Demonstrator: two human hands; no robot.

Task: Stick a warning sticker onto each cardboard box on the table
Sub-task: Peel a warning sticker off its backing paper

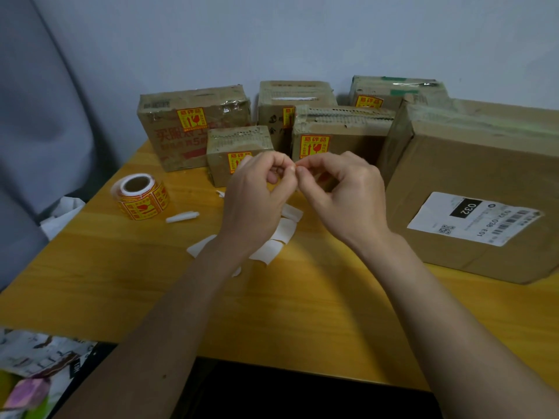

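Note:
Both my hands are raised over the middle of the wooden table (272, 322), fingertips meeting. My left hand (257, 195) and my right hand (341, 192) pinch a small sticker (298, 170) between them; only an orange sliver of it shows. A roll of yellow-and-red warning stickers (140, 196) stands to the left. Several cardboard boxes line the back, and those I can read carry a sticker: a wide one (193, 125), a small front one (239, 152), a middle one (338, 134). The big box (472, 189) on the right shows only a white shipping label (472, 217).
White backing papers (284, 234) lie on the table under my hands, and a rolled paper scrap (183, 217) lies near the roll. Two more boxes (296, 98) (396, 92) stand against the wall. Crumpled paper and clutter (39, 367) sit off the table's left edge.

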